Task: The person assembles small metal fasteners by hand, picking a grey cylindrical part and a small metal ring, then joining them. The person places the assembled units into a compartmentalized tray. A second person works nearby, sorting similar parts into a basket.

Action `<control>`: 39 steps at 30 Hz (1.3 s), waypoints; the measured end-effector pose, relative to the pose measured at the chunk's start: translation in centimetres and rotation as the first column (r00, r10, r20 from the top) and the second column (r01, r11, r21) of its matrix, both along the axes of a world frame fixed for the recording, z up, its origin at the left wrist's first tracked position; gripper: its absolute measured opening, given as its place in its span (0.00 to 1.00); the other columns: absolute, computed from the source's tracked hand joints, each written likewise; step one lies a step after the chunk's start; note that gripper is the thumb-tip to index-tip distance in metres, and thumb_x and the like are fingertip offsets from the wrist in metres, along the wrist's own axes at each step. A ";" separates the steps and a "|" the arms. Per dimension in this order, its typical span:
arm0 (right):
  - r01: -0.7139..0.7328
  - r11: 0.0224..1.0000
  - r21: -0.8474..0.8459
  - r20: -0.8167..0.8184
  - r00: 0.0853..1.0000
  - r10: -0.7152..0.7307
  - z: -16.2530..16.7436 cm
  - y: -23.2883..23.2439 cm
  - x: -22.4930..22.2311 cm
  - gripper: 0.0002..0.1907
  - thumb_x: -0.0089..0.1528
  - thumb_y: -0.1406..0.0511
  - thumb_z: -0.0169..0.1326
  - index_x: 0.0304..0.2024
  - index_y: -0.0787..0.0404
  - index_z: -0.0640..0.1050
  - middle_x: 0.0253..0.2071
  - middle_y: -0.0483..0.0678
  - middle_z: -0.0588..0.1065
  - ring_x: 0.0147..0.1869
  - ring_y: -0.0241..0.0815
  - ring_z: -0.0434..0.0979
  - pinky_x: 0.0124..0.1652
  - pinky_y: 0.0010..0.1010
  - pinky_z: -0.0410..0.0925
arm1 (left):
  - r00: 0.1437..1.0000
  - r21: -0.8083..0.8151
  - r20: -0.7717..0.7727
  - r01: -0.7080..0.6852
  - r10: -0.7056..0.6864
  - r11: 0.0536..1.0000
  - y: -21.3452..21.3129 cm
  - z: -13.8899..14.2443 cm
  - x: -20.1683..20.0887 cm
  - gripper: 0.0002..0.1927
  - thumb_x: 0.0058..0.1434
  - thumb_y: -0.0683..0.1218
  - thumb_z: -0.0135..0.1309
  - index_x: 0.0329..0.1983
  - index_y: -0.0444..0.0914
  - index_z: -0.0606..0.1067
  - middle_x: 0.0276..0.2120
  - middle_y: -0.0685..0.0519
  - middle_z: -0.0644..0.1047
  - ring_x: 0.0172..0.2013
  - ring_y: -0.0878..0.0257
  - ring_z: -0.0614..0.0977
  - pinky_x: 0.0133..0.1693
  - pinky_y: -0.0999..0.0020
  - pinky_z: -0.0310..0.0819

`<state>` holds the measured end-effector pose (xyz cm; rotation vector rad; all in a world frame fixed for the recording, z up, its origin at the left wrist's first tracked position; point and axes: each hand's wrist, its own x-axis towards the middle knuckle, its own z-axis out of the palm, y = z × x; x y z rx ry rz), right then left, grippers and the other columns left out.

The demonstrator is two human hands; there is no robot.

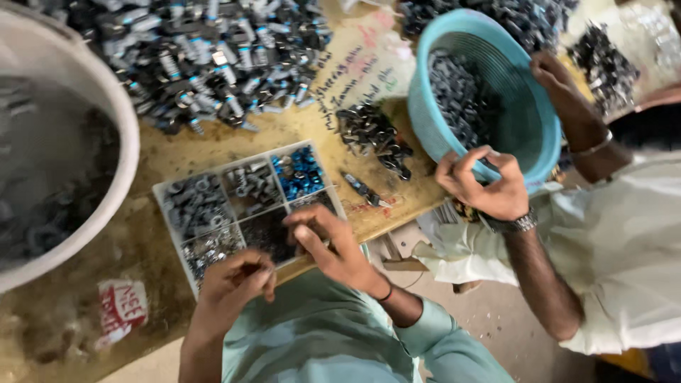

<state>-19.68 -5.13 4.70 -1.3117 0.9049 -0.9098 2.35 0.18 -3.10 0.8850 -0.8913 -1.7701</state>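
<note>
A white divided tray lies on the worn wooden bench. Its compartments hold grey nuts, dark screws, blue parts and silver washers. My right hand hovers over the tray's near right compartments, fingertips pinched together above the dark parts. My left hand rests at the tray's near edge by the silver washers, fingers also pinched shut. Whether either hand holds a small part is too small to tell.
A large white tub stands at left. A heap of black and silver bolts lies beyond the tray, with a small dark pile to its right. A co-worker in a white shirt holds a teal basket of dark parts with both hands.
</note>
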 end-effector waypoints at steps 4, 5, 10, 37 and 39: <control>-0.010 0.957 -0.289 -0.455 0.881 -0.128 0.7 -2.9 -0.7 0.08 0.64 0.74 0.57 0.45 0.60 0.81 0.37 0.47 0.79 0.32 0.35 0.77 0.34 0.26 0.70 | 0.998 -0.120 -0.027 0.055 -0.059 0.991 -0.6 0.2 0.0 0.08 0.68 0.41 0.54 0.42 0.28 0.77 0.31 0.49 0.78 0.32 0.64 0.79 0.36 0.67 0.77; -0.041 0.912 -0.409 -0.488 0.854 -0.181 0.9 -3.6 -0.9 0.09 0.63 0.73 0.59 0.44 0.59 0.82 0.36 0.48 0.79 0.33 0.37 0.77 0.35 0.28 0.69 | 0.996 -0.107 -0.068 0.052 -0.059 0.993 -0.8 0.2 -0.1 0.08 0.68 0.41 0.54 0.43 0.29 0.76 0.32 0.49 0.78 0.32 0.65 0.79 0.36 0.67 0.77; -0.177 0.846 -0.503 -0.630 0.745 -0.219 1.0 -7.0 1.5 0.07 0.63 0.70 0.61 0.44 0.59 0.82 0.36 0.51 0.77 0.31 0.48 0.76 0.33 0.37 0.69 | 0.993 -0.163 -0.090 0.060 -0.076 0.985 -1.3 0.4 0.1 0.09 0.71 0.42 0.54 0.44 0.30 0.76 0.31 0.51 0.78 0.32 0.67 0.79 0.36 0.68 0.78; -0.215 0.886 -0.411 -0.380 0.924 0.048 -0.2 -0.2 2.2 0.22 0.59 0.79 0.60 0.54 0.59 0.79 0.52 0.52 0.78 0.54 0.47 0.81 0.49 0.30 0.74 | 0.965 -0.005 0.026 -0.261 0.261 0.965 -0.4 3.5 -0.9 0.05 0.63 0.39 0.59 0.37 0.30 0.78 0.28 0.52 0.80 0.27 0.67 0.80 0.30 0.71 0.80; -0.217 0.847 -0.485 -0.448 0.894 -0.027 0.3 0.2 2.3 0.24 0.57 0.80 0.59 0.55 0.59 0.80 0.53 0.52 0.77 0.55 0.49 0.81 0.49 0.32 0.75 | 0.947 0.002 0.138 -0.292 0.289 0.956 0.1 4.0 -0.8 0.05 0.62 0.39 0.60 0.33 0.30 0.79 0.25 0.53 0.79 0.23 0.69 0.80 0.26 0.73 0.76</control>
